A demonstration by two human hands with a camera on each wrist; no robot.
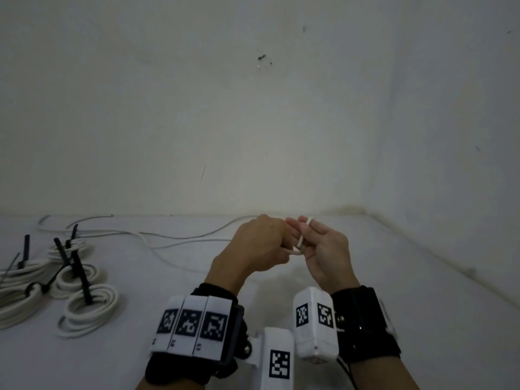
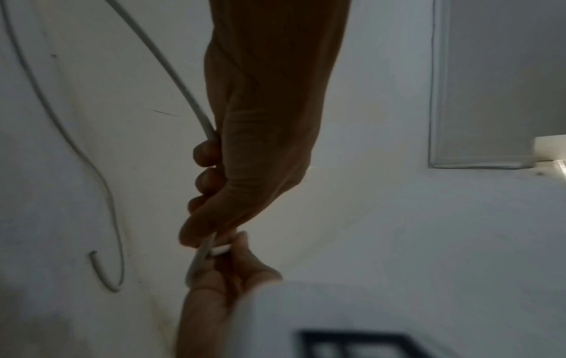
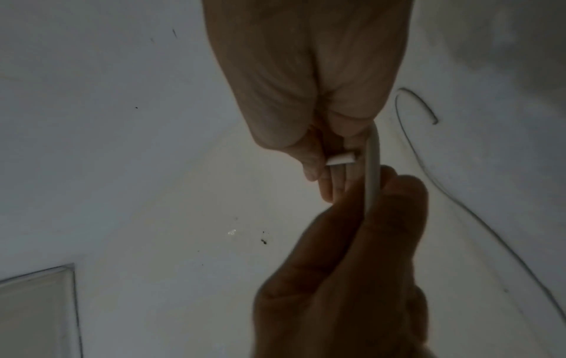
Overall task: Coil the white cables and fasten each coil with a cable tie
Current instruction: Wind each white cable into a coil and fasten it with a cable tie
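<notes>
A white cable (image 1: 300,244) spans the small gap between my two hands above the table. My left hand (image 1: 267,243) is a fist, its fingers curled round the cable (image 2: 196,106), which trails off to the left over the table (image 1: 174,238). My right hand (image 1: 316,243) has the cable looped over its raised fingers. In the right wrist view its thumb pins the cut cable end (image 3: 340,159) against those fingers, while the cable (image 3: 373,169) runs down into my left hand (image 3: 352,266). No cable tie is in either hand.
Several white coils (image 1: 90,308) bound with black cable ties (image 1: 81,274) lie at the left of the white table (image 1: 394,291). A wall stands right behind the table and along its right side. Slack cable lies along the back edge (image 1: 92,219).
</notes>
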